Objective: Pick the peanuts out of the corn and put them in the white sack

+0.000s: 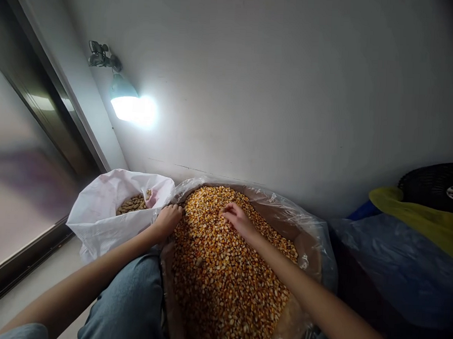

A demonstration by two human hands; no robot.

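Below a white wall (291,92), dried corn kernels (221,270) fill a plastic-lined sack (284,218) beside a white sack (98,218) of peanuts (132,204). The left grip (166,222) is pressed together at the rim; the right grip (239,218) lies slightly spread on the kernels.

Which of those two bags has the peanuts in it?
The white woven sack on the left, holding peanuts in their shells; the clear plastic bag beside it holds orange-yellow dried corn kernels instead.

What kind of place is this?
Probably a home storage corner or small grain store: dried corn kernels in a plastic-lined sack, unshelled peanuts in a white woven sack, a lamp on a bare wall.
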